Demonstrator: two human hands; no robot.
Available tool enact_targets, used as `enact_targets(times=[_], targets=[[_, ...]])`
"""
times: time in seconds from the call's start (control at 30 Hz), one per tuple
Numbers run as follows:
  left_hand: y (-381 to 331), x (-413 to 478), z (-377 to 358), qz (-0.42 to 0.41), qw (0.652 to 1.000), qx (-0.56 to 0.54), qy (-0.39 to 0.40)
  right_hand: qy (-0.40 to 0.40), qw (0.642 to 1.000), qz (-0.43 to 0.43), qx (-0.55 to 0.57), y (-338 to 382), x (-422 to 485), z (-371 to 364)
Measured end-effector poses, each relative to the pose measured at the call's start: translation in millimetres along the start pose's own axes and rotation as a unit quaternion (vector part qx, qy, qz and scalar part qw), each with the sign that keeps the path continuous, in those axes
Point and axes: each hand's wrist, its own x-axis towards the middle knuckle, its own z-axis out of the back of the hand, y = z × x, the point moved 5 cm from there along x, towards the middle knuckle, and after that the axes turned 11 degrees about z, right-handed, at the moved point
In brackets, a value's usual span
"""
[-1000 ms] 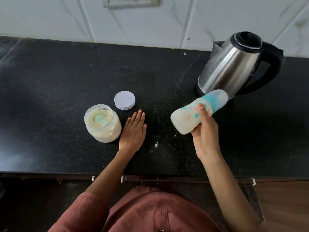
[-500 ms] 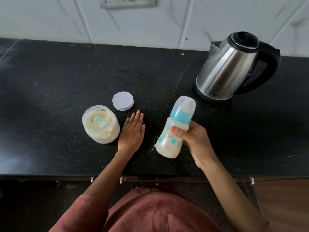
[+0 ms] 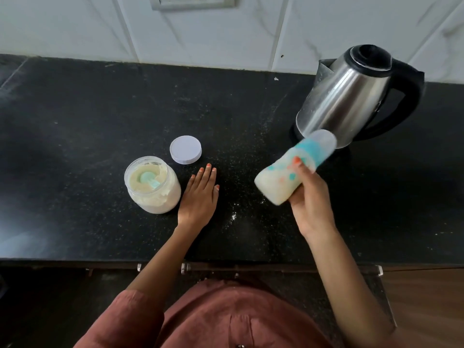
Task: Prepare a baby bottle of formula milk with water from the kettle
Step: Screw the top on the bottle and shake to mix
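Observation:
My right hand (image 3: 310, 204) grips a capped baby bottle (image 3: 278, 180) of milky liquid with a teal collar, held above the counter and tilted so its cap points up and right toward the kettle. The bottle is motion-blurred. The steel kettle (image 3: 344, 96) with a black handle stands at the back right. An open jar of formula powder (image 3: 153, 187) with a teal scoop in it sits left of centre. My left hand (image 3: 199, 197) lies flat on the black counter (image 3: 75, 121), fingers together, just right of the jar.
The jar's white lid (image 3: 185, 149) lies on the counter behind my left hand. Spilled powder (image 3: 233, 217) speckles the counter between my hands. A tiled wall with a socket plate (image 3: 192, 2) runs along the back. The counter's front edge is close to my body.
The bottle swung from tilted right to nearly upright and lower, then back up and tilted right again. My left hand, the jar and the kettle stayed put.

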Motion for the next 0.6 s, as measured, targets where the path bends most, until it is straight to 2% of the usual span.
enact_targets(times=[0.07,0.13,0.2,0.23,0.27,0.33,0.4,0.47,0.53,0.6], targets=[[-1,0,0,0.0,1.0,0.0,-0.003,-0.02,1.0,0.007,0.021,-1,2,0],[0,0,0,0.0,1.0,0.001,-0.001,0.058,0.997,-0.013,-0.055,-9,-9,-8],[1,1,-1,0.002,1.0,0.002,0.005,0.154,0.974,-0.023,-0.165,-13,-21,-15],[1,1,-2,0.003,1.0,0.003,0.005,0.16,0.97,-0.014,-0.181,-12,-19,-14],[1,1,-1,0.003,1.0,0.002,0.004,0.137,0.977,-0.002,-0.16,-8,-13,-13],[1,1,-1,0.0,1.0,-0.001,-0.001,0.033,0.999,0.008,-0.042,1,1,-7],[-1,0,-1,-0.003,1.0,-0.004,-0.003,-0.029,0.999,0.02,0.04,4,9,-2],[0,0,0,-0.002,1.0,-0.003,-0.004,0.031,0.999,0.01,-0.006,-2,2,-7],[0,1,-1,-0.001,1.0,-0.003,-0.001,0.147,0.98,-0.016,-0.135,-11,-14,-14],[1,0,-1,0.002,1.0,-0.002,0.001,0.184,0.966,-0.018,-0.182,-11,-17,-11]])
